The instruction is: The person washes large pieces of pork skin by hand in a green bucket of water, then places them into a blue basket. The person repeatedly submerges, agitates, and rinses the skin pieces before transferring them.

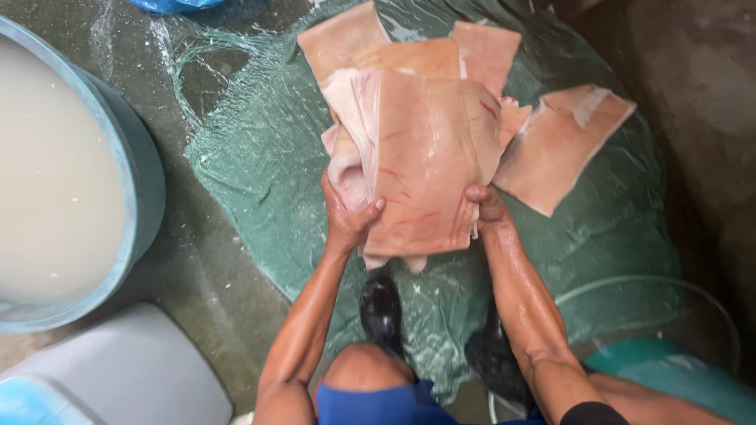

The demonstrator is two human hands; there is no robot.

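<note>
Left hand [346, 216] and right hand [486, 206], fingers closed on near corners of a pink skin sheet [425, 165], above the pile [409, 55] at green net's [260, 157] far edge.

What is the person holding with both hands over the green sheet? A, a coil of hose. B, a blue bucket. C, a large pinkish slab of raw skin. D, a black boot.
C: the left hand and right hand each grip the near edge of the pinkish slab, which lies over other slabs on the wet green sheet.
</note>
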